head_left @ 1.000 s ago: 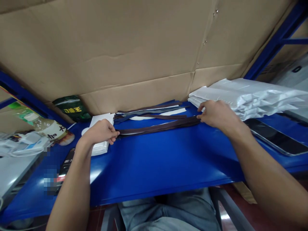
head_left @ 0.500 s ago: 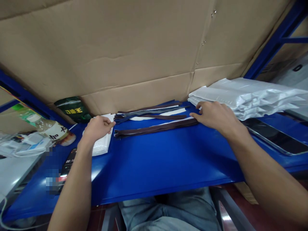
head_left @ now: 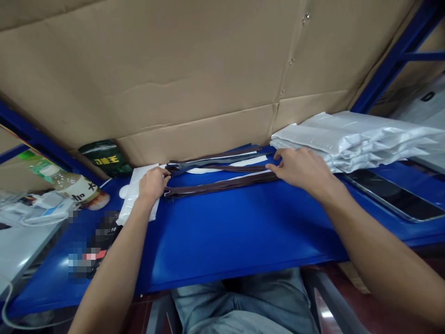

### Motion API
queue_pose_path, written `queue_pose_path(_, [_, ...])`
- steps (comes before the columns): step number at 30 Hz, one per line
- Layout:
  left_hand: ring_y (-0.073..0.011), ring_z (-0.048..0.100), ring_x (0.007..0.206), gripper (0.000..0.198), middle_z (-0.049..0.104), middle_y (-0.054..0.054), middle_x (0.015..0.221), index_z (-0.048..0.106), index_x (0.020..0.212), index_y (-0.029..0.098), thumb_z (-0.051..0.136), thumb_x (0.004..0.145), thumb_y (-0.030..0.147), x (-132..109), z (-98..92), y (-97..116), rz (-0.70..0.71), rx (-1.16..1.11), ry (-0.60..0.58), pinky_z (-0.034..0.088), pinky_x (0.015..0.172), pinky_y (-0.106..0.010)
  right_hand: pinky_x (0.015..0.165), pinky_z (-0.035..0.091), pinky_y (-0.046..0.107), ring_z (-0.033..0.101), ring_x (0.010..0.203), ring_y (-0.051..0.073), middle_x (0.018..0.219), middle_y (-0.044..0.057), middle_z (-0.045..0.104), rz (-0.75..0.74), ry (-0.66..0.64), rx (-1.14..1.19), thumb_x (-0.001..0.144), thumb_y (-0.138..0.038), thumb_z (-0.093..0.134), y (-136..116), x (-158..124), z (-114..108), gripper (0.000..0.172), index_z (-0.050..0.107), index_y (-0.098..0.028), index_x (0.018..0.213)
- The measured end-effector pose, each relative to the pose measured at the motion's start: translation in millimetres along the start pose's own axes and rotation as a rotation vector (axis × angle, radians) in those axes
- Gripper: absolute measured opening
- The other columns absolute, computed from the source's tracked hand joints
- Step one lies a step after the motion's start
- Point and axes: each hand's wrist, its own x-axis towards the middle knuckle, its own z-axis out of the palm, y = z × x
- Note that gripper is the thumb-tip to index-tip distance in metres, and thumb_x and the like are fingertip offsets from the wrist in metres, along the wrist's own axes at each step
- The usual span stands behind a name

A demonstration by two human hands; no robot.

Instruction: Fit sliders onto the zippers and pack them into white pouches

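Dark brown, navy, grey and white zippers lie lengthwise in the middle of the blue table [head_left: 215,241]. At their left ends, my left hand [head_left: 153,183] is closed, its thumb and fingertips pinched at the end of a dark zipper [head_left: 181,170] in the middle of the group. My right hand [head_left: 301,167] is over the right ends, fingers curved and thumb apart from the forefinger. Its thumb tip is by the end of a thin brown zipper [head_left: 243,169]. Nearest me lies a brown zipper bundle [head_left: 219,186]. My right fingers partly hide its right end.
White plastic packets [head_left: 347,137] are stacked at right, beside a dark phone [head_left: 392,192]. White bags [head_left: 134,192] lie under my left hand. A bottle [head_left: 79,188], a green pouch [head_left: 106,157] and a partly blurred phone [head_left: 111,229] are at left. Cardboard [head_left: 181,69] stands behind.
My left hand has moved right, onto the zippers' left ends. My right hand has shifted slightly left along their right ends. The zippers lie almost as before.
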Motion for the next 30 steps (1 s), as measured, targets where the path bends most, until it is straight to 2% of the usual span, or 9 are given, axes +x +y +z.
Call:
queue_pose_path(4, [-0.0304, 0.074, 0.106, 0.024, 0.080, -0.012, 0.119, 0.080, 0.115, 0.024, 0.066, 0.100, 0.035, -2, -3.4, 2, 0.001, -0.045, 0.029, 0.055, 0.094, -0.039, 0.081, 0.053, 0.047, 0.074, 0.095, 0.039, 0.099, 0.017, 0.079, 0.003, -0.004, -0.100, 0.097, -0.057, 0.065, -6, -3, -1, 0.045, 0.077, -0.018, 0.118])
queue_pose_path(8, [-0.0262, 0.077, 0.101, 0.024, 0.082, -0.010, 0.110, 0.077, 0.116, 0.020, 0.063, 0.101, 0.031, -5, -18.0, 6, 0.004, -0.232, 0.136, 0.056, 0.096, -0.035, 0.085, 0.054, 0.048, 0.075, 0.099, 0.039, 0.098, 0.015, 0.080, -0.022, 0.028, -0.014, 0.097, -0.051, 0.068, -14, -3, -2, 0.038, 0.078, -0.021, 0.118])
queue_pose_path(10, [-0.0234, 0.078, 0.095, 0.023, 0.083, -0.009, 0.107, 0.078, 0.113, 0.018, 0.064, 0.101, 0.033, -10, -31.4, 19, 0.022, -0.358, 0.238, 0.058, 0.092, -0.032, 0.088, 0.055, 0.046, 0.075, 0.101, 0.037, 0.100, 0.013, 0.081, -0.090, 0.037, 0.121, 0.097, -0.045, 0.069, -22, -4, -3, 0.032, 0.078, -0.023, 0.117])
queue_pose_path(13, [-0.0206, 0.079, 0.089, 0.024, 0.083, -0.006, 0.105, 0.080, 0.108, 0.019, 0.068, 0.101, 0.038, -26, -51.9, 56, 0.097, -0.514, 0.353, 0.061, 0.089, -0.030, 0.090, 0.057, 0.042, 0.077, 0.101, 0.031, 0.110, 0.008, 0.082, -0.306, -0.018, 0.428, 0.099, -0.041, 0.068, -44, -11, -3, 0.025, 0.079, -0.024, 0.114])
queue_pose_path(16, [-0.0197, 0.080, 0.088, 0.020, 0.084, -0.004, 0.101, 0.081, 0.106, 0.021, 0.070, 0.100, 0.037, -47, -61.0, 103, 0.219, -0.652, 0.298, 0.063, 0.089, -0.030, 0.092, 0.059, 0.039, 0.078, 0.100, 0.026, 0.115, 0.004, 0.082, -0.440, -0.128, 0.764, 0.101, -0.046, 0.067, -71, -24, 1, 0.027, 0.080, -0.027, 0.115])
queue_pose_path(20, [-0.0195, 0.080, 0.089, 0.016, 0.084, -0.004, 0.102, 0.082, 0.105, 0.022, 0.072, 0.100, 0.034, -72, -55.1, 146, 0.391, -0.770, 0.156, 0.065, 0.088, -0.031, 0.094, 0.061, 0.038, 0.078, 0.103, 0.026, 0.113, 0.004, 0.083, -0.407, -0.198, 1.049, 0.098, -0.052, 0.070, -93, -36, 11, 0.032, 0.081, -0.027, 0.115])
queue_pose_path(22, [-0.0195, 0.081, 0.090, 0.015, 0.084, -0.004, 0.103, 0.081, 0.106, 0.023, 0.071, 0.101, 0.032, -79, -51.1, 155, 0.418, -0.805, 0.131, 0.066, 0.088, -0.032, 0.095, 0.061, 0.040, 0.078, 0.101, 0.026, 0.109, 0.004, 0.083, -0.379, -0.191, 1.097, 0.096, -0.052, 0.073, -95, -38, 16, 0.029, 0.082, -0.026, 0.106])
queue_pose_path(25, [-0.0195, 0.081, 0.091, 0.012, 0.084, -0.002, 0.102, 0.081, 0.104, 0.023, 0.072, 0.101, 0.030, -82, -49.1, 160, 0.400, -0.841, 0.156, 0.066, 0.088, -0.031, 0.091, 0.061, 0.040, 0.077, 0.093, 0.025, 0.100, 0.004, 0.083, -0.351, -0.193, 1.132, 0.094, -0.049, 0.075, -94, -37, 21, 0.026, 0.082, -0.025, 0.097])
queue_pose_path(30, [-0.0182, 0.081, 0.085, 0.013, 0.084, -0.003, 0.097, 0.081, 0.103, 0.022, 0.071, 0.101, 0.031, -81, -50.3, 157, 0.400, -0.864, 0.178, 0.067, 0.085, -0.030, 0.082, 0.056, 0.034, 0.072, 0.086, 0.022, 0.092, 0.003, 0.079, -0.428, -0.176, 1.123, 0.099, -0.047, 0.070, -91, -35, 13, 0.025, 0.077, -0.023, 0.093])
